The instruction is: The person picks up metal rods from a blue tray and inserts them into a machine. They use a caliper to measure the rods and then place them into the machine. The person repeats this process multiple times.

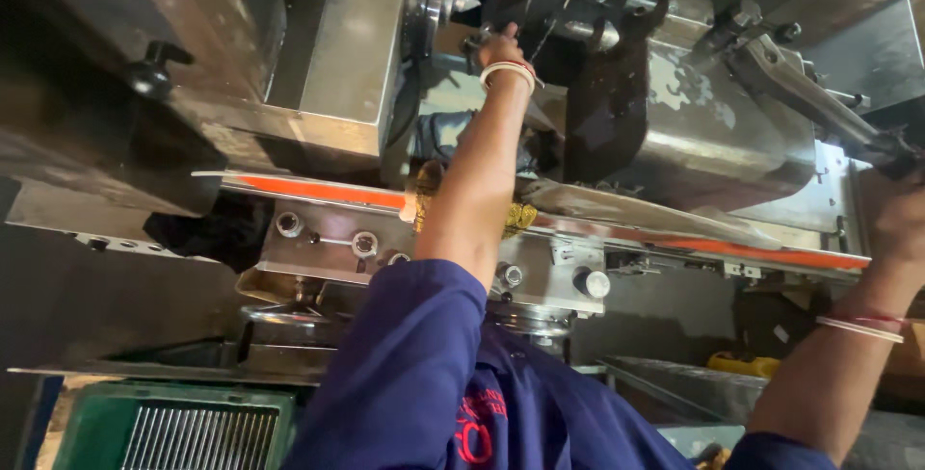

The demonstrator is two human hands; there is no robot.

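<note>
Left hand reaches deep into the steel machine, fingers hidden, grip unclear. Right hand rests against the machine's right edge near the metal lever arm, grip unclear. Orange-edged rail crosses below the forearm.

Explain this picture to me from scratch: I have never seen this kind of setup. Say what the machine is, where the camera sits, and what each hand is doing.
The single picture comes from a camera worn on the person's head, looking along their arms. Both arms, in blue sleeves, reach into a large steel machine with an orange-edged rail across its front. The left hand, with bangles at the wrist, is deep among dark parts near the top; whether it grips anything cannot be told. The right hand rests at the machine's right edge by a metal lever arm. A green crate sits below.
</note>
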